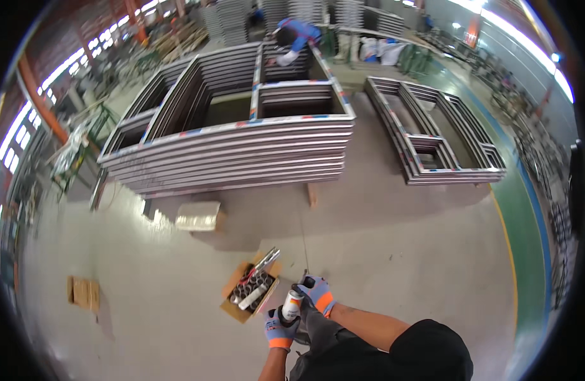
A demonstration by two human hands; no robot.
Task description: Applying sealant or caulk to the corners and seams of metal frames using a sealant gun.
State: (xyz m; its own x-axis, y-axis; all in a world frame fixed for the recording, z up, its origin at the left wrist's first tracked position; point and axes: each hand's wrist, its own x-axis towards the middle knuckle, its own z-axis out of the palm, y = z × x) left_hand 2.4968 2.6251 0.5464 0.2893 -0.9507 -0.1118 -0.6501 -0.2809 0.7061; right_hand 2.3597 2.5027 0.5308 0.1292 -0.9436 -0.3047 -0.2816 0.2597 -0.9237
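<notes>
My left hand (pixel 281 327), in a grey-blue glove with an orange cuff, is closed round the lower end of a white and orange sealant cartridge (pixel 292 305). My right hand (pixel 317 291), gloved alike, is closed close by the cartridge's upper end. A small dark piece shows at its fingers, too small to name. Just left of my hands an open cardboard box (pixel 233 310) holds several upright cartridges. A silver and red caulking gun (pixel 262 263) lies across its top, and a pale cartridge (pixel 253 296) lies on the others.
Ahead, large window-like frames (pixel 235 159) are stacked in a high pile, a co-worker (pixel 297 38) bending over its far side. A lower stack of frames (pixel 454 174) is at right. A wrapped carton (pixel 198 216) and a small cardboard box (pixel 83 293) sit on the floor.
</notes>
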